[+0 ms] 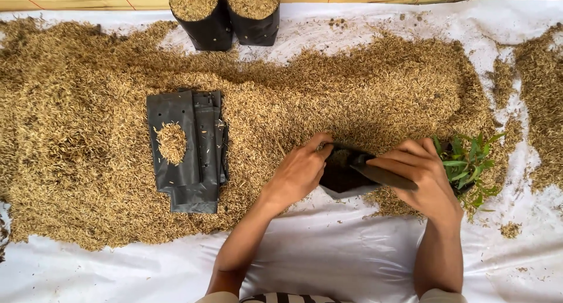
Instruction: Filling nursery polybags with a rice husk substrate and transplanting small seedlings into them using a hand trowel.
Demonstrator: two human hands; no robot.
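Black plastic is being held open: the left hand (300,173) and right hand (419,173) are each gripping an edge of a small grow bag (346,175) at the near edge of the rice-husk heap (352,86). Seedlings (469,165) are lying just right of that bag, flat empty bags (187,150) (dusted with husk) well left, two filled bags (226,15) beyond.
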